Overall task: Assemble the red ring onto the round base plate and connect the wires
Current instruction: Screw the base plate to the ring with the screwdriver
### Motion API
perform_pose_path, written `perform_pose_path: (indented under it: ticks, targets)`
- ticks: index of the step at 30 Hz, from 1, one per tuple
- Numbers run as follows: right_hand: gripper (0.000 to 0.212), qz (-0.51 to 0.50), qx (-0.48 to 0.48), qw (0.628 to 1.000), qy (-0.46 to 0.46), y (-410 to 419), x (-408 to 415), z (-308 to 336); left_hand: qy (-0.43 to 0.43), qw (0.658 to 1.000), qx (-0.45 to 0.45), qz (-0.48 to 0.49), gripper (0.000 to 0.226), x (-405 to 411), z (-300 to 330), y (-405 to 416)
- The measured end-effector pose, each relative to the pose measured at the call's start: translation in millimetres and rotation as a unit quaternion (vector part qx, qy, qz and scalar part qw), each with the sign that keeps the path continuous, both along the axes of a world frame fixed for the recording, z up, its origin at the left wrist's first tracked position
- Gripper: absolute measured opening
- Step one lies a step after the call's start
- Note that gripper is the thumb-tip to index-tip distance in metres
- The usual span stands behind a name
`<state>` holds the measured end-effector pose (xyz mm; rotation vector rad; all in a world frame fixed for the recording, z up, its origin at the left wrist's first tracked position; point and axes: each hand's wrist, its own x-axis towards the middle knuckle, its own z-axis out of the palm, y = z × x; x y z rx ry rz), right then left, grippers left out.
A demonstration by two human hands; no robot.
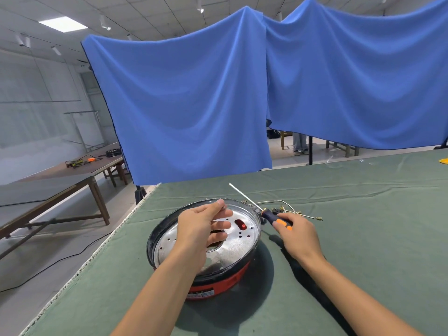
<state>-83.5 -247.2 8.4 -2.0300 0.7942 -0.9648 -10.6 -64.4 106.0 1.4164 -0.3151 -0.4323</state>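
I see thin white wires (288, 207) lying behind the shiny round perforated plate (232, 248). My left hand (201, 229) hovers above it, pinching something small; my right hand (297, 232) grips the black-and-orange screwdriver (271, 214).

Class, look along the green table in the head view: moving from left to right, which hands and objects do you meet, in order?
Left hand over the round base plate → screwdriver gripped by the right hand → wires → yellow object at the far right edge.
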Motion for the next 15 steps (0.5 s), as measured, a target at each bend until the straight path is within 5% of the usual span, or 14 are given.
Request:
perform_pose_path:
  ticks: [6,15]
  targets:
    - [0.014,0.046,0.109,0.973,-0.199,15,-7,27,0.02,0.996,-0.065,0.059,0.014,7,-2,2]
    - [0.022,0.229,0.04,0.966,-0.115,44,-9,66,0.154,0.961,-0.197,0.117,0.017,46,0,26]
